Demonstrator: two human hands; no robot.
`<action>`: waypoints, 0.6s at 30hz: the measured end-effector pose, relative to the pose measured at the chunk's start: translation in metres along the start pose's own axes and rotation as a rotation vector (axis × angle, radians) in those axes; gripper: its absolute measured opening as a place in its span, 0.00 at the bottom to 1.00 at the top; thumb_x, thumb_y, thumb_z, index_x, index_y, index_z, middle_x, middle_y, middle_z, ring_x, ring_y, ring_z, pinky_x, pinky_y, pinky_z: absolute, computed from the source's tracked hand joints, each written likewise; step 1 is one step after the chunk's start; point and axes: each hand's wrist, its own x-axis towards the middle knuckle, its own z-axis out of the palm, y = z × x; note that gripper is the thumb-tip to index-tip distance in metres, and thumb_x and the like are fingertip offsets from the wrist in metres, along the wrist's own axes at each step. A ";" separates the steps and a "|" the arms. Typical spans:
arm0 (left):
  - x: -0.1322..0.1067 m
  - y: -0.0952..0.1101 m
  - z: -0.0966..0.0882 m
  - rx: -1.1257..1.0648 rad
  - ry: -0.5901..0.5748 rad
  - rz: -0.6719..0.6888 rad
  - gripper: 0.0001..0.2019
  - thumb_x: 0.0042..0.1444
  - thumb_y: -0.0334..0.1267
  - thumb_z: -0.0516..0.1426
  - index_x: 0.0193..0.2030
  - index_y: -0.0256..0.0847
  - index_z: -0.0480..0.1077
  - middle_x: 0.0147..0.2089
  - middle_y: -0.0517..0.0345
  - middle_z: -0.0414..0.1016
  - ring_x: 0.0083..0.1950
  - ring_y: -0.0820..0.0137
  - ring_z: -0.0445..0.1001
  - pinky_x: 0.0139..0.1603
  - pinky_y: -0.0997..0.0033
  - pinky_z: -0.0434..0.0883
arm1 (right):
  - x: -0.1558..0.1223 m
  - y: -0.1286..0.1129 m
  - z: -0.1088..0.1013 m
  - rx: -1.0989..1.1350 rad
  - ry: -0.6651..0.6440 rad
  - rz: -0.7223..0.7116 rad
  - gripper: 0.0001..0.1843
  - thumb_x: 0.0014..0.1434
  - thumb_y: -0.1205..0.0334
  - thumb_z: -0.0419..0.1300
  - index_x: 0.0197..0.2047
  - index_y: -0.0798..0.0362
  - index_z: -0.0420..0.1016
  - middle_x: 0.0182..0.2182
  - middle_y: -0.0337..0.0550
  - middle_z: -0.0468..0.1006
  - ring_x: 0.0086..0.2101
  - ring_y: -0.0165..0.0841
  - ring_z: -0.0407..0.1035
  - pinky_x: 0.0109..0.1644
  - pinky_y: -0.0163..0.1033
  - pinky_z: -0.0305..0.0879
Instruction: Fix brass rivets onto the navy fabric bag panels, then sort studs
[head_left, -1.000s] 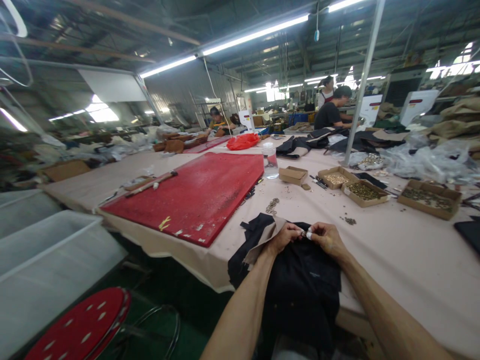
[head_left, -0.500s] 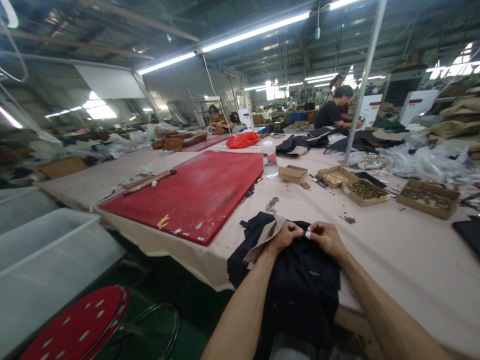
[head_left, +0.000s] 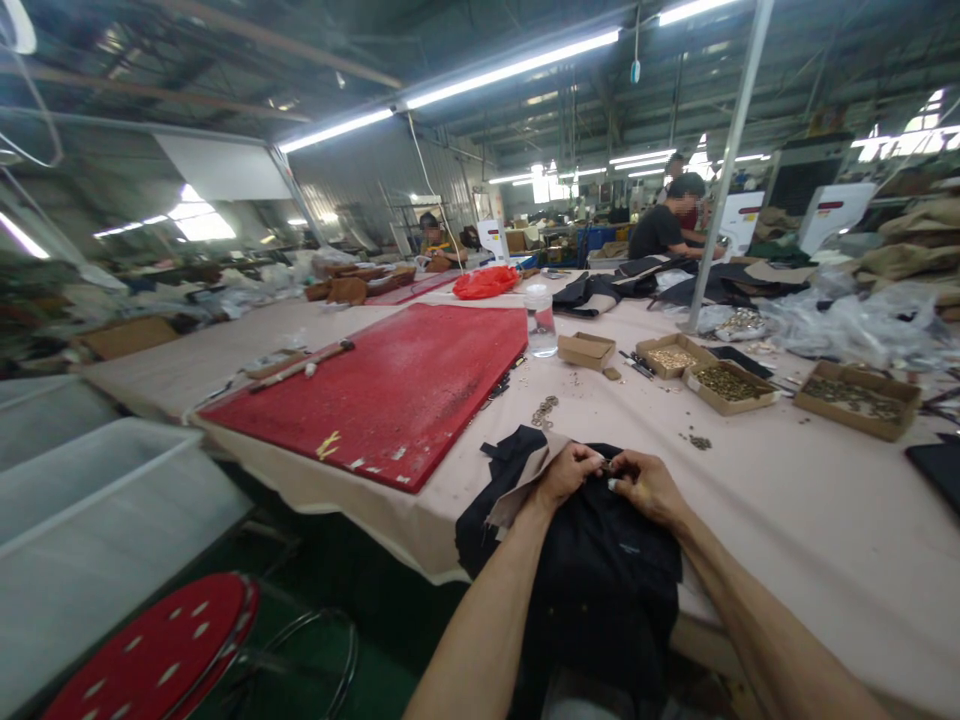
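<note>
A black garment (head_left: 600, 560) with a tan lining flap (head_left: 529, 475) lies over the near edge of the pink-covered table (head_left: 787, 500). My left hand (head_left: 571, 470) and my right hand (head_left: 646, 487) meet on top of it. Both pinch the cloth at one spot, fingertips nearly touching. A white wrap shows on one fingertip of my right hand. What small piece sits between the fingers is too tiny to make out.
A red cutting board (head_left: 390, 385) lies to the left, a plastic bottle (head_left: 540, 320) behind it. Cardboard boxes (head_left: 727, 383) of metal fittings stand at the right, loose fittings (head_left: 545, 408) near the garment. A red stool (head_left: 161, 650) and white bin (head_left: 97, 520) are at lower left. Other people work far back.
My right hand has turned slightly down and closer to the left hand, so less of the white fingertip wrap shows. The garment stays in place.
</note>
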 end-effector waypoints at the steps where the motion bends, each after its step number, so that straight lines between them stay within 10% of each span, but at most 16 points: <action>1: 0.000 0.001 -0.001 -0.002 -0.007 -0.003 0.17 0.53 0.49 0.63 0.32 0.33 0.77 0.28 0.55 0.77 0.24 0.77 0.63 0.27 0.74 0.57 | -0.001 -0.002 0.001 -0.036 0.004 -0.016 0.12 0.47 0.63 0.60 0.38 0.50 0.77 0.24 0.35 0.74 0.25 0.30 0.63 0.30 0.35 0.58; 10: -0.004 0.011 -0.002 -0.145 -0.093 -0.002 0.16 0.54 0.48 0.63 0.34 0.33 0.74 0.30 0.53 0.78 0.25 0.77 0.65 0.28 0.75 0.59 | 0.001 0.000 0.009 -0.200 0.132 -0.142 0.16 0.51 0.65 0.57 0.44 0.48 0.77 0.39 0.41 0.80 0.31 0.33 0.69 0.39 0.39 0.65; 18: -0.004 0.009 0.001 -0.206 0.062 -0.019 0.15 0.52 0.48 0.62 0.33 0.35 0.71 0.28 0.58 0.73 0.25 0.78 0.62 0.25 0.75 0.56 | -0.006 -0.009 0.010 -0.469 0.186 -0.169 0.19 0.58 0.66 0.57 0.52 0.48 0.76 0.49 0.46 0.79 0.45 0.40 0.74 0.49 0.41 0.67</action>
